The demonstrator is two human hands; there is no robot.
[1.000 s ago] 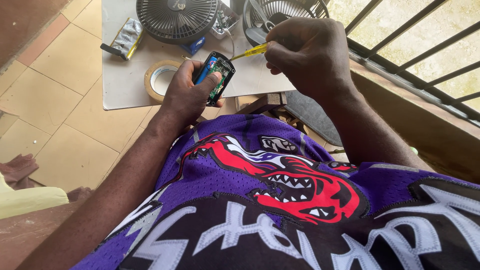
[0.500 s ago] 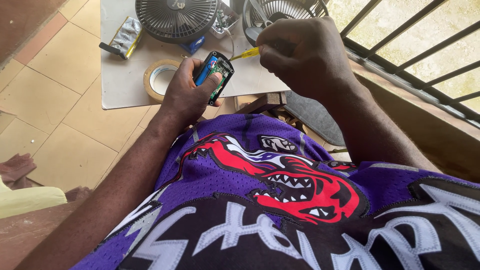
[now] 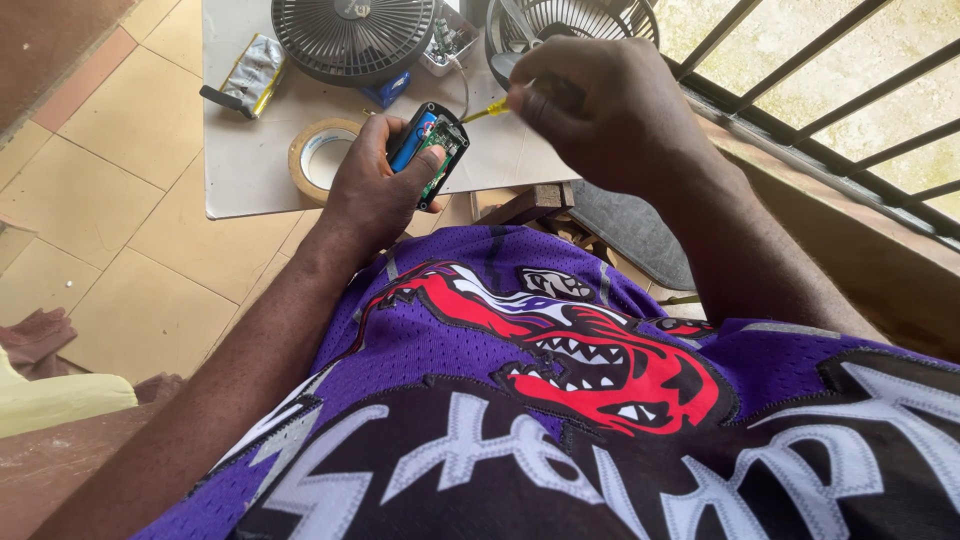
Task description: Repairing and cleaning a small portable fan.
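Fingers of my left hand (image 3: pixel 372 190) are wrapped tight around a small black open case (image 3: pixel 432 150), held up over my lap, above the edge of the white board (image 3: pixel 245 170) on the tiled floor (image 3: pixel 120 250). Inside the case I can see a blue battery (image 3: pixel 412 140) and a green board with tiny parts. My right hand (image 3: pixel 610 110) has its fingers pinched shut on a thin yellow screwdriver (image 3: pixel 487 110), and the tip points at the top corner of the case. I cannot tell if the tip touches it. My right hand hides most of the screwdriver handle. Just beside my left hand a roll of brown tape (image 3: pixel 320 155) lies flat on the white board. Further back sits a round black fan grille (image 3: pixel 350 35), and a second fan part (image 3: pixel 575 22) is partly hidden behind my right hand and cut off at the top. A small silver packet (image 3: pixel 250 72) lies near the board's left edge. A little blue block (image 3: pixel 385 90) rests by the grille. Black bars of a railing (image 3: pixel 850 90) run along my right side. My purple shirt (image 3: pixel 520 390) fills the bottom and hides my legs.
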